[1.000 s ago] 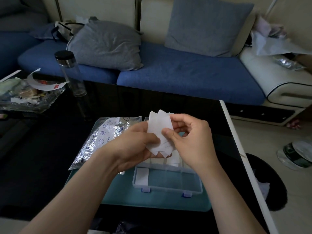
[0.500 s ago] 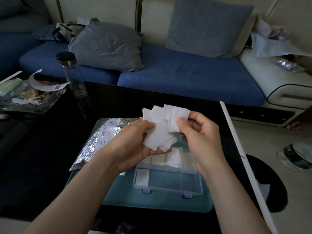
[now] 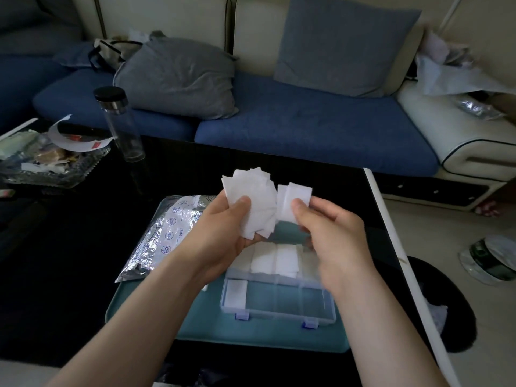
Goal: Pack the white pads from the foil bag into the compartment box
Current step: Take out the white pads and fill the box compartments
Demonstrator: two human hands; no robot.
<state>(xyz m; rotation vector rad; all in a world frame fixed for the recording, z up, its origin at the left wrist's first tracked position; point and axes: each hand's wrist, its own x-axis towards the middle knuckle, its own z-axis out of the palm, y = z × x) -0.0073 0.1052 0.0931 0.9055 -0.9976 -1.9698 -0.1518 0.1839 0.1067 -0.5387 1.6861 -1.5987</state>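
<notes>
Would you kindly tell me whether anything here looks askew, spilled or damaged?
The pads in the left hand are fanned out unevenly, corners poking out at different angles, not a squared stack. Nothing looks spilled or damaged.

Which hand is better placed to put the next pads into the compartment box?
Right: the right hand pinches a few separated pads above the compartment box, while the left hand grips the main stack.
</notes>
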